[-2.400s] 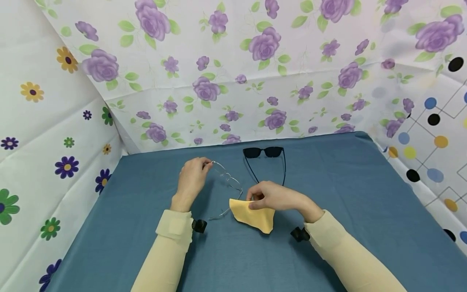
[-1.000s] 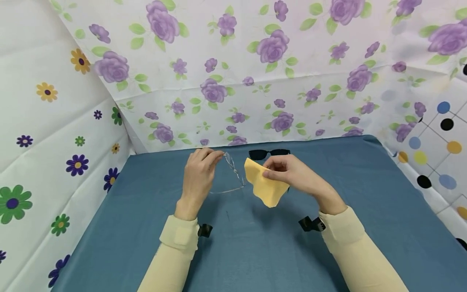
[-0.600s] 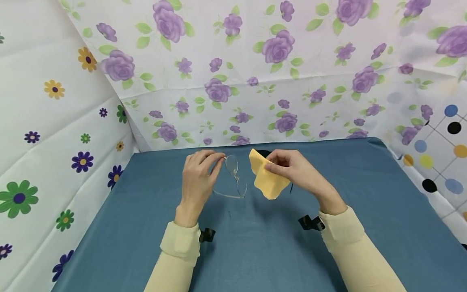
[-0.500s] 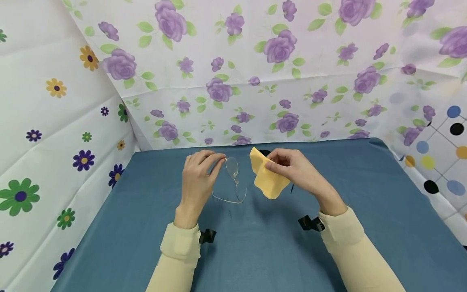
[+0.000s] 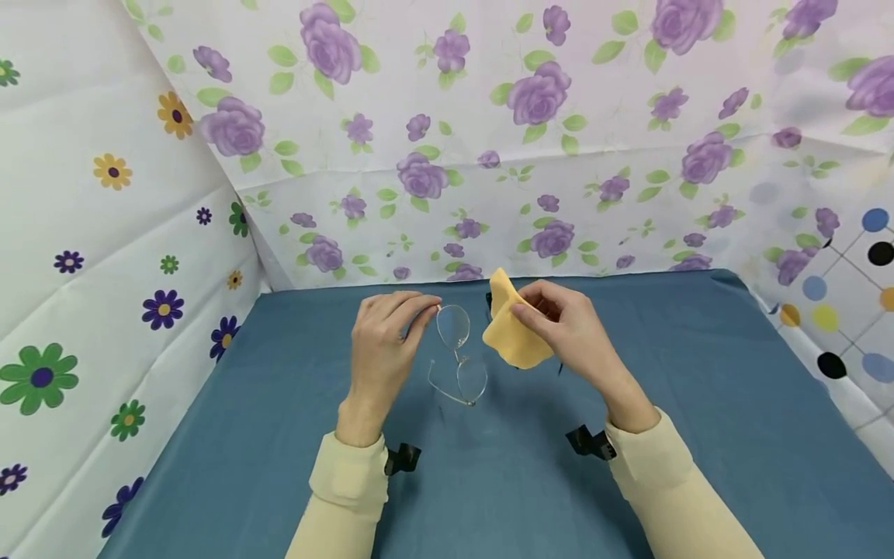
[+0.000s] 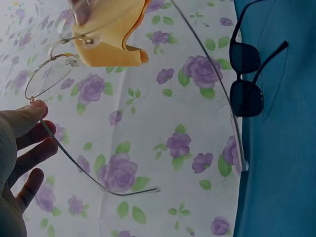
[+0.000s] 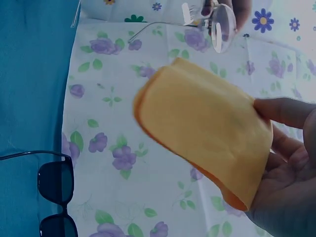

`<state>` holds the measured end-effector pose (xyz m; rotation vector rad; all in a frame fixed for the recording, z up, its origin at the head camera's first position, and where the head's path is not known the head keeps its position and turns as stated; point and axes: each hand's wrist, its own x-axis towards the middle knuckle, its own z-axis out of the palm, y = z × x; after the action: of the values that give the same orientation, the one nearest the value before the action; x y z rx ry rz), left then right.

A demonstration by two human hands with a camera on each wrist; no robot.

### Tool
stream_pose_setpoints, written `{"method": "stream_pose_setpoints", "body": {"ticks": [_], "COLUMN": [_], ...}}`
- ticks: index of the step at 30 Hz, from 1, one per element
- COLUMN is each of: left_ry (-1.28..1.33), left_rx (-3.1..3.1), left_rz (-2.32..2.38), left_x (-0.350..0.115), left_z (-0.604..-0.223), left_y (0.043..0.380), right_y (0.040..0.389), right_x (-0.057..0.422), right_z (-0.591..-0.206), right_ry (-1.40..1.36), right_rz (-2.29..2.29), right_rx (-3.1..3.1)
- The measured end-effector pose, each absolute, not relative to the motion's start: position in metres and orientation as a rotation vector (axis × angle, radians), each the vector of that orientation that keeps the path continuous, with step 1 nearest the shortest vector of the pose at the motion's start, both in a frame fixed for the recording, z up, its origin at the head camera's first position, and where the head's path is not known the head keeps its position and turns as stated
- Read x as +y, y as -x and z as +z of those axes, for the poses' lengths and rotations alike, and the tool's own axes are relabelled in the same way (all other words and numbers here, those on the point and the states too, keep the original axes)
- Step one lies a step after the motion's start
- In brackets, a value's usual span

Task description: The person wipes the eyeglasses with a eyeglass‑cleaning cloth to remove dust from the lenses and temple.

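Note:
My left hand (image 5: 386, 341) pinches thin wire-framed eyeglasses (image 5: 471, 380) between thumb and fingers at one hinge corner. The clear-lensed frame hangs tilted above the table, its temples unfolded, as the left wrist view shows. My right hand (image 5: 569, 322) pinches a yellow cleaning cloth (image 5: 513, 334) at its edge. In the right wrist view the cloth (image 7: 202, 128) spreads out flat from thumb and fingertips. A small gap separates cloth and eyeglasses in the head view. Black sunglasses (image 6: 245, 79) lie behind the cloth, which hides most of them from the head camera.
A blue cloth (image 5: 279, 435) covers the table. White sheets with purple flowers (image 5: 391, 93) hang along its back edge, with patterned sheets at both sides. Each wrist wears a small black camera mount (image 5: 403, 458).
Both hands have lifted off the table area, bringing up the eyeglasses and the cloth. The eyeglasses have since turned so their lenses face the head camera more, and the cloth now covers the sunglasses.

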<state>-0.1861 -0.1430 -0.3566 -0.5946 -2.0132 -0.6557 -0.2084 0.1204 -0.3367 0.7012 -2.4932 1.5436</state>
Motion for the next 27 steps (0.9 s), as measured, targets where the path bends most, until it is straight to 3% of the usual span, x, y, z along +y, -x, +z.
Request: {"method": "stream_pose_setpoints", "body": {"ticks": [10, 20, 27], "left_ry": [0.636, 0.662, 0.675], "left_rx": [-1.997, -2.017, -2.023], "left_rz": [-0.778, -0.75, -0.757], "left_x": [-0.135, -0.131, -0.129], "left_z": [-0.361, -0.367, -0.367], "left_y": [0.187, 0.186, 0.186], "right_y": [0.199, 0.192, 0.193], "right_x": [0.109, 0.098, 0.097], "right_z": [-0.34, -0.35, -0.352], "right_ry": [-0.72, -1.046, -1.12], "right_rz": [1.526, 1.368, 1.336], "right_rx": [-2.377, -2.262, -2.215]}}
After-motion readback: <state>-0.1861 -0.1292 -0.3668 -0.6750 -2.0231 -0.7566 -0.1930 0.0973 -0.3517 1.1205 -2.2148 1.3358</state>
